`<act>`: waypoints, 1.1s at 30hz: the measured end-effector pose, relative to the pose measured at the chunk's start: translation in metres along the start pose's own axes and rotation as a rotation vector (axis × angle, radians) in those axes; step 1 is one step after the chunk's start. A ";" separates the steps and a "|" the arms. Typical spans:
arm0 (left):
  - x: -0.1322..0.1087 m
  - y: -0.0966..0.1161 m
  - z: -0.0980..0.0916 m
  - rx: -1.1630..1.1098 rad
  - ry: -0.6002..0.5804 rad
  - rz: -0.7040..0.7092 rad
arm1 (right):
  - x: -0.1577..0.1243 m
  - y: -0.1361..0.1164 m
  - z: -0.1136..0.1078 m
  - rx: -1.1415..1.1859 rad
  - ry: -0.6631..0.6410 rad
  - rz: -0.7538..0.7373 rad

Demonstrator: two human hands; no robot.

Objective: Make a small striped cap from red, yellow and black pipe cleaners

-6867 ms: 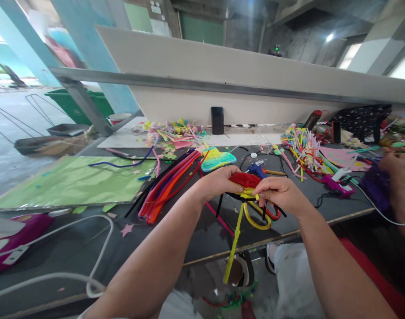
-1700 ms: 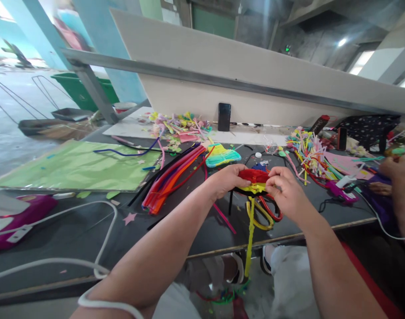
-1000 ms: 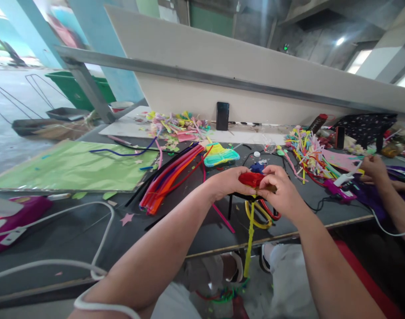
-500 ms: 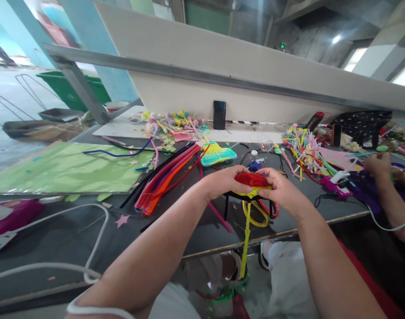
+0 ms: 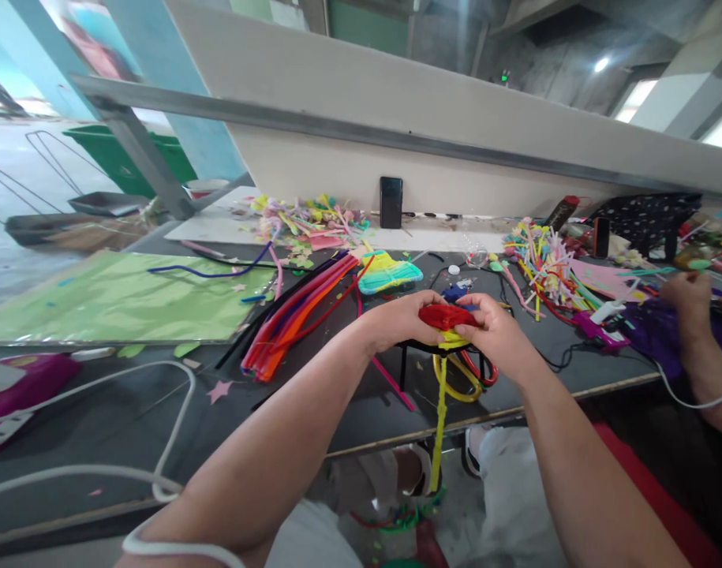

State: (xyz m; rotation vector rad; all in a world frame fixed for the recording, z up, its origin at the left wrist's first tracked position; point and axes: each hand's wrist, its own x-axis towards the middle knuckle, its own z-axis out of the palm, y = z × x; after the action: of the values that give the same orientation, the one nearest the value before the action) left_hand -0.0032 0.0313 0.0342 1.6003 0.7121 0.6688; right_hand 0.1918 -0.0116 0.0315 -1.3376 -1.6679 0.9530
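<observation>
Between my two hands is a craft piece of red, yellow and black pipe cleaners, its red fuzzy part point(image 5: 447, 317) uppermost. My left hand point(image 5: 409, 319) grips it from the left, fingers closed on its edge. On the opposite side my right hand point(image 5: 491, 327) pinches its right edge with thumb and fingers. A yellow stem point(image 5: 440, 426) hangs from it past the table edge. Behind the hands lies a yellow and turquoise fuzzy piece point(image 5: 390, 274). Scissors with yellow and red handles point(image 5: 458, 386) rest just below the craft piece, partly hidden.
A bundle of pipe cleaners point(image 5: 301, 319) lies left of my hands, near a green sheet point(image 5: 117, 300). A phone point(image 5: 391, 203) leans on the back board. Pink glue guns point(image 5: 600, 330) and white cables lie on both sides. At the right are a co-worker's hands point(image 5: 689, 296).
My right hand has shifted slightly left and its fingers have moved over the front of the red part. The co-worker's hand at the right has moved slightly right.
</observation>
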 end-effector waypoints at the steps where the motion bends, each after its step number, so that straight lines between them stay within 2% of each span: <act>1: 0.001 -0.001 0.000 -0.005 0.012 0.003 | -0.001 0.000 -0.001 0.015 -0.010 0.000; 5: 0.002 -0.002 -0.001 -0.010 0.032 -0.002 | -0.005 -0.002 -0.007 0.118 -0.131 -0.014; 7: 0.002 -0.002 0.000 -0.016 0.025 -0.007 | -0.005 -0.002 -0.008 0.126 -0.150 -0.025; 16: -0.002 0.006 0.000 0.007 -0.010 -0.005 | -0.002 0.003 -0.002 -0.052 0.023 -0.016; 21: -0.002 0.009 0.001 0.200 -0.002 0.072 | -0.002 0.001 -0.001 -0.073 0.048 0.017; 23: -0.001 0.007 0.003 0.228 0.019 0.091 | -0.002 0.000 -0.002 -0.029 0.026 0.039; 25: 0.001 0.004 0.004 0.165 0.010 0.078 | -0.002 -0.001 -0.005 0.045 -0.020 0.064; 30: 0.003 -0.001 0.003 -0.004 -0.034 0.060 | -0.005 -0.007 -0.010 0.246 -0.204 0.081; 33: 0.003 -0.001 0.003 0.002 -0.041 0.049 | -0.004 -0.007 -0.008 0.253 -0.191 0.068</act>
State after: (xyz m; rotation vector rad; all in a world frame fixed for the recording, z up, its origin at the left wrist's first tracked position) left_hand 0.0008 0.0314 0.0326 1.6331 0.6451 0.6695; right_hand 0.1971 -0.0165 0.0406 -1.1683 -1.5852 1.3201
